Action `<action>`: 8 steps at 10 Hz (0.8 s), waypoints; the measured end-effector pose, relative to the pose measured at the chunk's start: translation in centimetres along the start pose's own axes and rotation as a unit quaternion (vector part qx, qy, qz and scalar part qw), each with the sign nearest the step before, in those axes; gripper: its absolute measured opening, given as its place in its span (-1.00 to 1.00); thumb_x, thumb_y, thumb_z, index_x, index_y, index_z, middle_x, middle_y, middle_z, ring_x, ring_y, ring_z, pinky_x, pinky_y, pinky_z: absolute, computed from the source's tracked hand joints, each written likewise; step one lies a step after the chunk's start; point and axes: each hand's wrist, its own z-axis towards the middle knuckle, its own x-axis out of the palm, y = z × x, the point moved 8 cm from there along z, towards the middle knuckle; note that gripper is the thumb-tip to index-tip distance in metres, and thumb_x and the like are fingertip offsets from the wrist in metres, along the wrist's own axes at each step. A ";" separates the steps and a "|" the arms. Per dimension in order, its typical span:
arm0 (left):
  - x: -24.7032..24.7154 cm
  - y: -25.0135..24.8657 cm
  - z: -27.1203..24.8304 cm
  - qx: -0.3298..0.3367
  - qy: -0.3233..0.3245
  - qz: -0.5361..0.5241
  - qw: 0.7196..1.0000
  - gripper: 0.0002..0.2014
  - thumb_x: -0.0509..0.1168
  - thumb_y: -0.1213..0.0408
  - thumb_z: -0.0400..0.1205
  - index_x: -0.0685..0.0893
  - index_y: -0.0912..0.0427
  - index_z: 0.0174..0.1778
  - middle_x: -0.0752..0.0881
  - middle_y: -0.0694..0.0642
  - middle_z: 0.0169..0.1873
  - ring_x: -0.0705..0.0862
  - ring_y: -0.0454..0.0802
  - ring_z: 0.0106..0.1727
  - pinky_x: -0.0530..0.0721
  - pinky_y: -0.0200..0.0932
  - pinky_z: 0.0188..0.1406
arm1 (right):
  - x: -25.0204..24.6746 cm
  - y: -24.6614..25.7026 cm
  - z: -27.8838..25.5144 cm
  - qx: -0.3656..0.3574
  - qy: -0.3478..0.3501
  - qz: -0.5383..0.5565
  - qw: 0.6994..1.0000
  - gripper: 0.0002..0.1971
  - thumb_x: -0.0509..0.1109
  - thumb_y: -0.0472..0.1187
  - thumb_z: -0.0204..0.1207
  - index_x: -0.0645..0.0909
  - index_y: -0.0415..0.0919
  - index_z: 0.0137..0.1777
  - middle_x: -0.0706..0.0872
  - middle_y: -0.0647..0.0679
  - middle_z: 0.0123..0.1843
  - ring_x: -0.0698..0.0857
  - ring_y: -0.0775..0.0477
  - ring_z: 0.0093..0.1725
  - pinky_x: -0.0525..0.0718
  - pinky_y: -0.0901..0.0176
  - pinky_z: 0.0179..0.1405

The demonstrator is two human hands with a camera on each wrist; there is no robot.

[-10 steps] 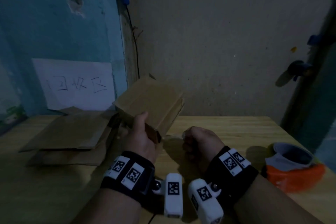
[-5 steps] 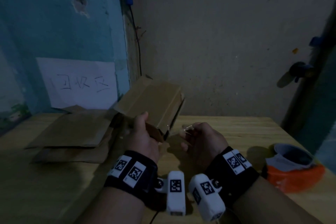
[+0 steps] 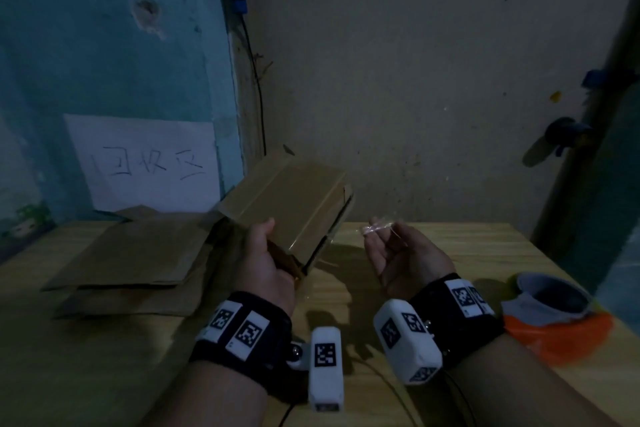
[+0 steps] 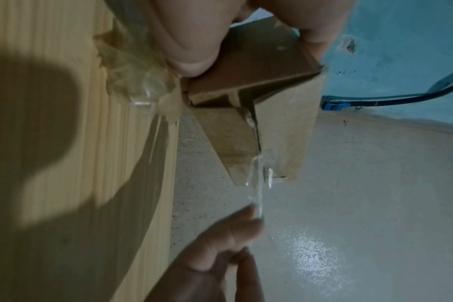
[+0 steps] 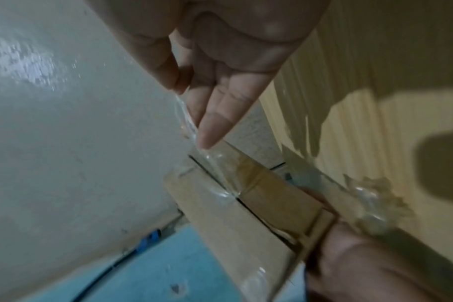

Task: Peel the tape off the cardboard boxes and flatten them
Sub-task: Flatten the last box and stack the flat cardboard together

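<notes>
Nearest the camera, two forearms reach out over a wooden table [image 3: 467,239], each wrist wrapped in a black band carrying white blocks printed with black-and-white square markers. The left hand [image 3: 266,263] grips the near end of a cardboard box [image 3: 294,204], thumb laid on the upper face and fingers curled under it; the left wrist view shows a fingertip pressed at the box's near corner. The box is held up off the table and tilted, its far end higher than its near end, with the end flaps on its right side parted by a dark slit. Just right of it, the right hand [image 3: 398,253] is turned palm up, its thumb and fingertips pinched together on a strip of clear tape [image 5: 212,163]; the other fingers are loosely bent. The right wrist view shows the strip running taut from those fingertips down to the seam between the flaps, where it clings to the cardboard. A crumpled wad of clear tape [image 5: 372,202] lies on the table under the left hand. At the table's near right edge sits an orange roll [image 3: 561,333] with something pale tucked into its core. To the left, farther back, flattened cardboard sheets [image 3: 138,253] lie stacked on the table. Behind them a white paper sign [image 3: 149,163] with handwritten characters is fixed to a blue wall, and a dark cable [image 3: 256,87] runs down the corner where the blue wall meets a grey one.
</notes>
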 end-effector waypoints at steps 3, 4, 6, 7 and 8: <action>-0.1 0.4 0.2 -0.032 0.016 -0.045 0.998 -0.85 0.28 0.17 0.75 0.63 0.13 0.17 0.69 0.17 0.34 0.72 0.03 0.12 0.70 0.05 0.24 | 0.5 -0.9 -0.8 -0.078 0.056 -0.211 0.973 -0.84 0.51 -0.56 0.42 0.63 -0.35 -0.23 0.83 -0.29 -0.24 0.84 -0.23 -0.23 0.80 -0.02 -0.30; -1.3 1.0 0.7 -0.026 -0.008 0.112 0.993 -0.53 0.31 0.41 0.74 0.42 -0.08 0.52 0.46 0.06 0.58 0.50 -0.06 0.38 0.49 0.04 0.55 | 0.7 -1.7 -0.5 -0.081 0.066 -0.261 0.960 -0.77 0.57 -0.55 0.36 0.61 -0.28 -0.27 0.71 -0.34 -0.27 0.79 -0.25 -0.28 0.77 -0.01 -0.35; 1.0 1.4 -0.1 0.001 0.046 0.015 0.999 -0.81 0.28 0.15 0.76 0.66 0.13 0.20 0.70 0.29 0.41 0.76 0.08 0.10 0.73 0.09 0.13 | 0.7 -2.3 -0.9 -0.036 0.070 -0.338 0.938 -0.51 0.70 -0.15 0.16 0.56 -0.31 -0.01 0.80 -0.20 -0.30 0.83 -0.22 -0.29 0.70 0.00 -0.42; 0.3 0.9 -0.7 0.045 0.015 0.055 0.997 -0.60 0.43 0.12 0.65 0.62 0.08 0.40 0.82 0.22 0.22 0.82 0.15 0.11 0.77 0.07 -0.06 | 1.2 -3.4 -1.8 0.005 0.108 -0.368 0.924 -0.64 0.59 0.02 0.45 0.68 -0.32 -0.09 0.81 -0.26 -0.26 0.79 -0.18 -0.33 0.62 0.10 -0.46; 0.0 1.2 -0.3 0.048 0.016 0.044 0.998 -0.46 0.50 0.06 0.57 0.61 0.07 0.46 0.78 0.22 0.30 0.79 0.18 0.23 0.78 0.08 0.01 | 1.2 -3.6 -1.9 0.011 0.115 -0.382 0.917 -0.69 0.50 -0.03 0.58 0.70 -0.33 -0.07 0.81 -0.21 -0.29 0.75 -0.07 -0.43 0.56 0.16 -0.48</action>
